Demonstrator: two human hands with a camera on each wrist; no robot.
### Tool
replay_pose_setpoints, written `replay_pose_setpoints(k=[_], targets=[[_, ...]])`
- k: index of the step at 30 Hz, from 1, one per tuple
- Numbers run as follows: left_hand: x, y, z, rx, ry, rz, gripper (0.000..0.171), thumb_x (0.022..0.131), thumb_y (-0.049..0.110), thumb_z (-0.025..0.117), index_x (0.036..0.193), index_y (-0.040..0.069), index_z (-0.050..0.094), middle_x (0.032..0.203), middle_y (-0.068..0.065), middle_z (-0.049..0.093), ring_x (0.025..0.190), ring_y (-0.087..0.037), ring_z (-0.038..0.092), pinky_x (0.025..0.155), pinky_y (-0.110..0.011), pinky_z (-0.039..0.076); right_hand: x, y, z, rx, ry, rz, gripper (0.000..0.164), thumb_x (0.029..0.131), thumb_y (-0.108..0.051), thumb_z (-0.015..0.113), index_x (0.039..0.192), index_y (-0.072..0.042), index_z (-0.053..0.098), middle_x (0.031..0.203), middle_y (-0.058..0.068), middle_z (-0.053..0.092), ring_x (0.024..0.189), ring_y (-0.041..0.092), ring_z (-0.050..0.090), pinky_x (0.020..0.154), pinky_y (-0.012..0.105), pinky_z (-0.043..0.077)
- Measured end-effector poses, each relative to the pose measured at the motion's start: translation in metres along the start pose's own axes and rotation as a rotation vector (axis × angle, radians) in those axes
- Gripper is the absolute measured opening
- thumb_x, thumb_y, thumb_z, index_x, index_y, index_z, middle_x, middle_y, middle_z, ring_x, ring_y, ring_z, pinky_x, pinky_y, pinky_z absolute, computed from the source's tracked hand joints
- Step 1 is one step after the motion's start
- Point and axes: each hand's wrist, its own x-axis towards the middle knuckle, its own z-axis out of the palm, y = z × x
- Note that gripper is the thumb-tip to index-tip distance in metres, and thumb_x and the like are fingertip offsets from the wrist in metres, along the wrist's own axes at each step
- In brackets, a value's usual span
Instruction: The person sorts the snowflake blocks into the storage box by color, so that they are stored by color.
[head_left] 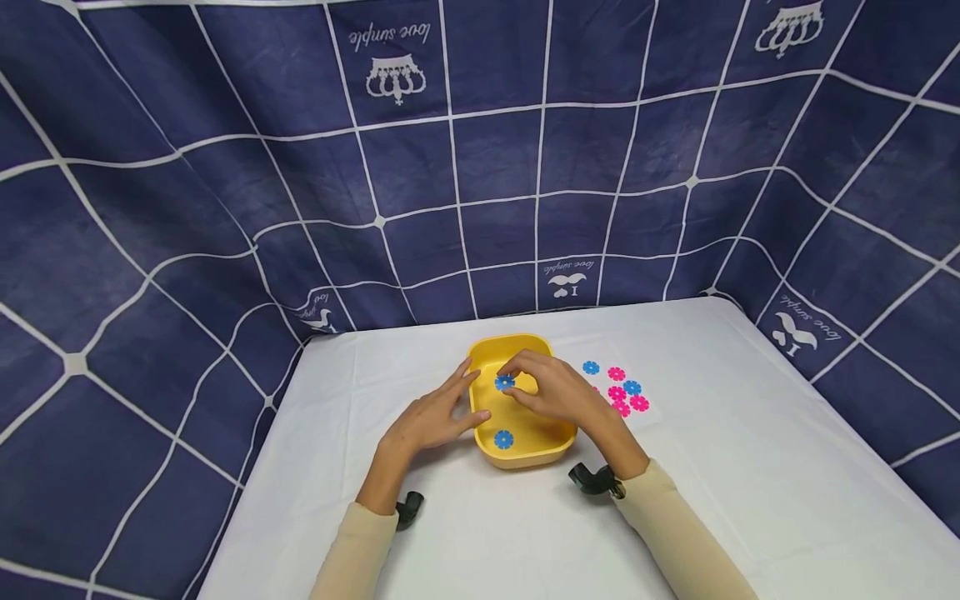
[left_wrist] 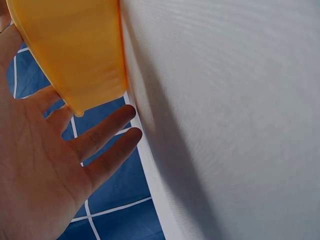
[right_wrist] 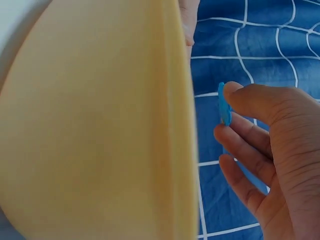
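A yellow plastic tray (head_left: 536, 432) stands on the white cloth. My right hand (head_left: 553, 388) is over it, pinching a blue notched disc (right_wrist: 224, 106) between thumb and fingertips above the rim. Another blue notched disc (head_left: 503, 439) lies inside, at the tray's near end. On the left side, my left hand (head_left: 427, 421) is spread at the rim, its thumb reaching over the edge. In the left wrist view its fingers (left_wrist: 107, 132) extend loosely beside the tray's outer wall, with the palm in sight.
Right of the tray, several pink notched discs (head_left: 639, 403) lie on the white cloth (head_left: 712, 467) with a few blue ones (head_left: 591, 367). A dark blue curtain (head_left: 495, 158) with white lines encloses the back and sides. Black curved pieces (head_left: 592, 479) sit at both wrists.
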Motion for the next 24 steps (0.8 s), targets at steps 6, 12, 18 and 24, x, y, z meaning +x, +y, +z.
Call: replay_pose_setpoints(k=[6,12,18,24], targets=[[0.0004,-0.0003,-0.0006,0.001,0.003,0.003,0.087,0.099,0.073,0.059,0.171,0.033,0.032,0.18,0.02,0.006,0.148,-0.035,0.052,0.114,-0.063,0.047,0.0028,-0.0031,-0.0024,0.016,-0.006,-0.009,0.032,0.093,-0.018,0.087,0.123,-0.015,0.076,0.115,-0.001,0.074,0.11,0.023,0.072,0.099,0.042,0.061],[0.0003,0.0004,0.0001,0.001,-0.002,0.003,0.088,0.098,0.075,0.058,0.171,0.033,0.032,0.18,0.021,0.006,0.148,-0.035,0.053,0.114,-0.063,0.047,0.0023,-0.0061,-0.0017,0.039,-0.014,-0.006,0.033,0.092,-0.015,0.087,0.123,-0.014,0.075,0.115,0.002,0.074,0.111,0.03,0.074,0.099,0.046,0.061],[0.0013,0.0,-0.001,0.009,0.009,0.01,0.088,0.098,0.074,0.059,0.171,0.032,0.033,0.18,0.019,0.007,0.148,-0.035,0.053,0.114,-0.062,0.047,0.0039,-0.0042,0.0029,0.045,-0.004,-0.024,0.033,0.092,-0.015,0.087,0.123,-0.015,0.075,0.115,0.0,0.074,0.111,0.029,0.073,0.1,0.046,0.061],[0.0007,-0.0006,-0.0001,-0.002,0.004,0.012,0.087,0.099,0.071,0.06,0.171,0.031,0.033,0.18,0.019,0.006,0.148,-0.036,0.053,0.114,-0.063,0.047,0.0035,-0.0035,0.0071,0.046,-0.026,-0.013,0.032,0.093,-0.017,0.087,0.123,-0.014,0.075,0.115,0.0,0.074,0.112,0.029,0.073,0.1,0.045,0.061]])
